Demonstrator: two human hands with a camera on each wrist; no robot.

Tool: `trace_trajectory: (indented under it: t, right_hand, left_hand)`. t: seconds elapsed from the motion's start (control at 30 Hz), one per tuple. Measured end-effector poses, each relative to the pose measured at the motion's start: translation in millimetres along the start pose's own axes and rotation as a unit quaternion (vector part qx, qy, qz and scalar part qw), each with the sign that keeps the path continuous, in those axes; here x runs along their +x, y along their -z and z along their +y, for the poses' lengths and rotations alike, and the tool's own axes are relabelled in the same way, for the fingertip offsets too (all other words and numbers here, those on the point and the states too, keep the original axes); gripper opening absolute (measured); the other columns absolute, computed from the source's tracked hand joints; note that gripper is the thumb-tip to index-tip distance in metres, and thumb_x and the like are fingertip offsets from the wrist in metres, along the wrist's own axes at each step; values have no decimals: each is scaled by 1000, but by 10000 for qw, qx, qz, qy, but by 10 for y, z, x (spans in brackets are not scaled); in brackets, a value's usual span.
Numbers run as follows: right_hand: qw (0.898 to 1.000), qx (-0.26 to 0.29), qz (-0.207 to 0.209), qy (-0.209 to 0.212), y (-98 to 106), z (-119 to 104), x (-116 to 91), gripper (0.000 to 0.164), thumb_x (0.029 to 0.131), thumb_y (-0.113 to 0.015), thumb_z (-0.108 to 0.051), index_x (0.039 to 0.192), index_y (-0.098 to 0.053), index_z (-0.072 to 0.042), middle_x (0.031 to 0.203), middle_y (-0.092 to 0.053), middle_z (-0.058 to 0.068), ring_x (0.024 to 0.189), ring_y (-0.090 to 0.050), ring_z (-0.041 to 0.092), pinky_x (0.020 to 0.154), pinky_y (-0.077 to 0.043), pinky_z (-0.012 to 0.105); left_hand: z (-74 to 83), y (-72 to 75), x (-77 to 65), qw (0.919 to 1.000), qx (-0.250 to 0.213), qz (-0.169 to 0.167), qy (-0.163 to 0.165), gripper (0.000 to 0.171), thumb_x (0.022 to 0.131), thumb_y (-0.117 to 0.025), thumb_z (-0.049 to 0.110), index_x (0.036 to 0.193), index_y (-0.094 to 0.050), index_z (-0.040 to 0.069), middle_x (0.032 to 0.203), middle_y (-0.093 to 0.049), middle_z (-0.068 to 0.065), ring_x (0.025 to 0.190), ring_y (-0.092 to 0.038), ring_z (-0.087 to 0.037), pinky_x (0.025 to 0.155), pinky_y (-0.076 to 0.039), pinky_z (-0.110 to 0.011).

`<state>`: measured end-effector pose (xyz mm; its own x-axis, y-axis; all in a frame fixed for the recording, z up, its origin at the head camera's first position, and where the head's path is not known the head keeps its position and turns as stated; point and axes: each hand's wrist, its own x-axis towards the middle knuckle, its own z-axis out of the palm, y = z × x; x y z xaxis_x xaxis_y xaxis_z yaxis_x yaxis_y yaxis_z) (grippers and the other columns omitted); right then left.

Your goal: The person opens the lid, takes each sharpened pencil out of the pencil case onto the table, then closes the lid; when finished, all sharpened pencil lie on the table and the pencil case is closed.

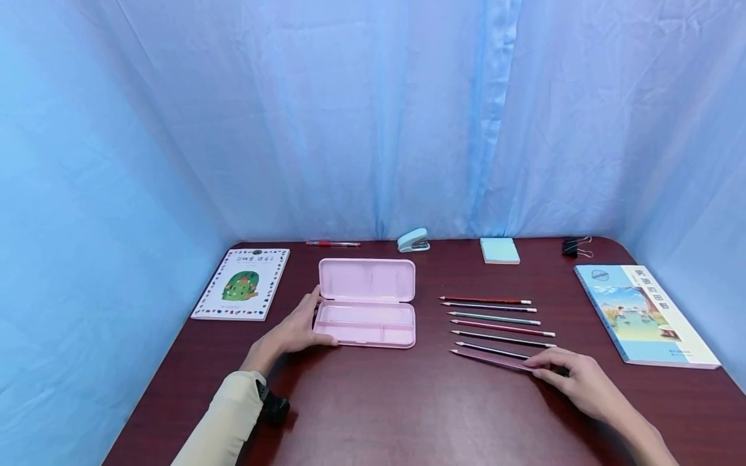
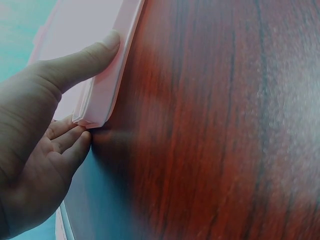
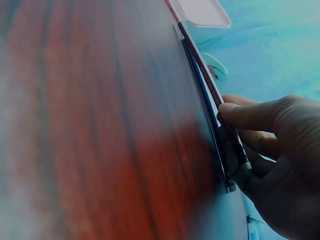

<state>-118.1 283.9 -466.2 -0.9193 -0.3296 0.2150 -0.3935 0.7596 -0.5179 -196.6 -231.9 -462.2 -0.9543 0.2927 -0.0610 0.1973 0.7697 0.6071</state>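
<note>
A pink pencil case (image 1: pixel 366 335) lies on the table with its lid (image 1: pixel 367 279) swung back, showing bare compartments. My left hand (image 1: pixel 296 329) grips its left end; in the left wrist view the thumb (image 2: pixel 102 52) lies along the front wall and the fingers are at the corner. Several sharpened pencils (image 1: pixel 494 327) lie in a row right of the case, tips pointing left. With thumb and fingers, my right hand (image 1: pixel 577 380) pinches the nearest pencil (image 1: pixel 489 359) near its blunt end. The right wrist view shows that pencil (image 3: pixel 202 65) raised slightly off the tabletop.
Along the back are a red pen (image 1: pixel 333 244), a pale blue stapler (image 1: pixel 412 241), a sticky-note pad (image 1: pixel 499 251) and a black binder clip (image 1: pixel 576 246). A white book (image 1: pixel 241 285) lies at left, another book (image 1: pixel 647 317) at right. Curtains (image 1: pixel 373 129) hang behind.
</note>
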Motion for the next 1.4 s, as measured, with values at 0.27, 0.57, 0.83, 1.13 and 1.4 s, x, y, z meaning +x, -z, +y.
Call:
trace_trajectory:
  t: [0.27,0.57,0.83,1.13,1.4]
  right_hand:
    - [9996,2,184,202,-6,61,-53,27,78,-71,-6,92,-70,-30,92,-64,-13,83,-56,-1,68,-40,13]
    - [9993,-244,230,192,-16,98,-65,31,75,-73,-5,92,-70,-31,92,-63,-15,80,-55,0,64,-39,16]
    - [9991,-318,182,200,1,67,-82,31,75,-74,-6,92,-69,-31,90,-60,-15,75,-51,-1,62,-40,19]
    - [9980,-290,116,544,1,-271,195,21,80,-71,-11,94,-69,-26,92,-60,-16,78,-53,0,65,-46,27]
    - [9870,361,141,1560,-302,-745,816,20,81,-69,-9,98,-69,-19,98,-62,-9,88,-58,7,74,-48,30]
  left_hand:
    - [-6,-2,5,9999,-30,-55,78,122,61,-82,48,149,-5,12,131,-38,-5,118,-39,-17,102,-31,-40]
    - [-23,-16,4,9999,-13,-57,119,123,61,-81,50,149,-4,12,131,-37,-4,118,-39,-17,103,-31,-40]
    - [-8,-33,-4,9999,-92,-60,60,122,61,-82,48,149,-4,13,132,-36,-7,119,-38,-18,103,-30,-40]
    - [13,-23,-23,9998,-152,-85,19,122,62,-82,45,149,-4,10,133,-36,-8,121,-37,-19,104,-29,-40]
    - [10,16,0,9999,-54,-34,-129,122,62,-82,45,148,-4,6,133,-37,-10,121,-37,-20,104,-28,-40]
